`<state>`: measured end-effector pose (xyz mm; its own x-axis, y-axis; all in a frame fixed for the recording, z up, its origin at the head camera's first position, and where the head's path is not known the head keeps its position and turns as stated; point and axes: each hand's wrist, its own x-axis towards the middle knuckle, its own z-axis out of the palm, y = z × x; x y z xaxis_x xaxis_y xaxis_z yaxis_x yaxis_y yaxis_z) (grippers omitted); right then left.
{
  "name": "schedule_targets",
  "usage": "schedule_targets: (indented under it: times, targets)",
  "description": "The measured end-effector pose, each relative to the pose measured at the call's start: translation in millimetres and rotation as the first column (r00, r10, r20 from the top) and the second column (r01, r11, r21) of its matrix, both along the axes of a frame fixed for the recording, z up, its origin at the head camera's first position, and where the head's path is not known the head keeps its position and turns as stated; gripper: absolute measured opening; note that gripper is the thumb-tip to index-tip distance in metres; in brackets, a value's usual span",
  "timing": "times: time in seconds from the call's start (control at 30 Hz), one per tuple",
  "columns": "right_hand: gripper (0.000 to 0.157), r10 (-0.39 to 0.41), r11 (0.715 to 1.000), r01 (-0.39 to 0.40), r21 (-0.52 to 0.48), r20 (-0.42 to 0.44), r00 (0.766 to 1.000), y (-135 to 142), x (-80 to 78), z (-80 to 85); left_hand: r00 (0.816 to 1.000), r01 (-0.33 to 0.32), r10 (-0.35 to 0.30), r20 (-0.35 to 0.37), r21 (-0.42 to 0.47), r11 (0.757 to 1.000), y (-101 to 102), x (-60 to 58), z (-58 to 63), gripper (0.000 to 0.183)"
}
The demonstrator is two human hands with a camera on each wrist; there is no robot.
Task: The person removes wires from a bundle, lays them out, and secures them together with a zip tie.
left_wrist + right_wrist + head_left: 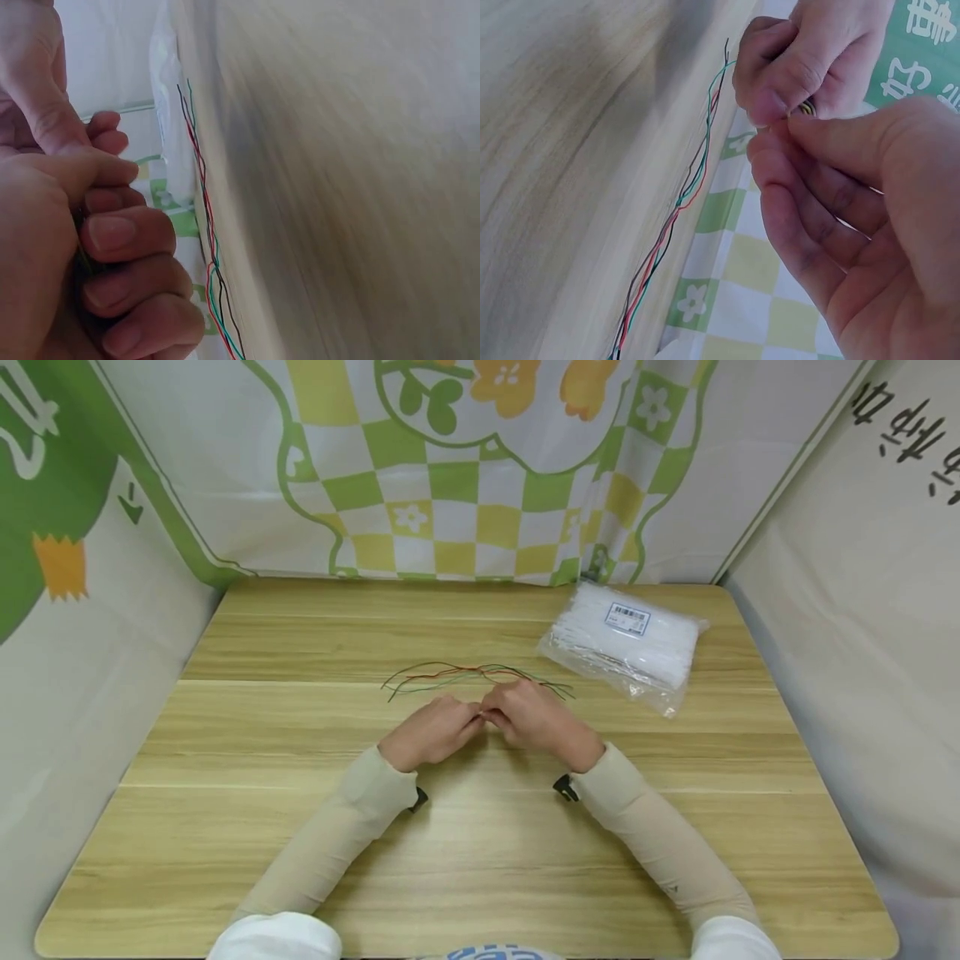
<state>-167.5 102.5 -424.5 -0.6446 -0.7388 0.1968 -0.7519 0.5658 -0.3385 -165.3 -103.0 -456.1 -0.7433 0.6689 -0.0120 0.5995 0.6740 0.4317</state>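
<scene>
Above the table my two hands meet. My left hand (435,731) has its fingers curled round a small bunch of thin wires (807,109), yellow and dark where they show; most of it is hidden in the palm. Against it, the thumb and forefinger of my right hand (885,202) pinch at the bunch, with the other fingers loosely bent. The exact pinched point is covered by the fingertips. Just beyond the hands, a second bundle of wires (457,669), red, green and black, lies on the table, twisted at its middle with spread ends.
Behind and to the right lies a clear plastic bag (622,643) of white strips with a label. The wooden table (262,827) is bounded by a checked cloth (465,518) at the back and cloth sides left and right.
</scene>
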Motion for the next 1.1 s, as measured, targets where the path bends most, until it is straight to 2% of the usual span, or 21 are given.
schedule_targets:
  times: [0.1, 0.27, 0.37, 0.53, 0.7, 0.97, 1.1]
  targets:
    - [0.018, 0.015, 1.0, -0.015, 0.012, -0.015, 1.0, 0.4, -0.3, -0.2, 1.0, 0.019, -0.018, 0.017, -0.014, 1.0, -4.0, 0.6, 0.6, 0.026]
    - [0.026, 0.022, 1.0, -0.023, -0.018, -0.045, 0.999, 2.3, -1.6, -0.8, 1.0, 0.008, -0.008, 0.021, -0.018, 1.0, -9.5, -0.4, 1.0, 0.031]
    - [0.021, 0.014, 0.999, -0.015, -0.031, -0.046, 0.999, 2.4, -1.8, -1.3, 1.0, 0.015, -0.015, 0.007, 0.001, 1.0, -10.0, -2.0, -1.0, 0.03]
    - [0.012, 0.004, 1.0, -0.004, 0.005, -0.036, 0.999, -0.9, -1.6, -3.6, 1.0, 0.012, -0.012, 0.02, -0.005, 1.0, -7.2, -2.5, -1.1, 0.025]
    - [0.012, 0.0, 1.0, 0.0, 0.001, -0.042, 0.999, -2.4, -1.3, -4.4, 0.999, 0.012, -0.012, 0.038, -0.009, 1.0, -5.0, -0.8, 2.0, 0.025]
    - [0.014, 0.006, 0.999, -0.009, -0.049, -0.052, 0.999, 3.4, -3.1, -5.7, 0.997, 0.057, -0.057, 0.053, -0.007, 0.998, -6.8, 1.3, 2.6, 0.03]
    - [0.016, 0.013, 0.999, -0.015, -0.039, -0.07, 0.997, 3.8, -4.1, -7.1, 0.996, 0.046, -0.043, 0.078, -0.032, 0.998, -7.3, 0.9, 3.6, 0.03]
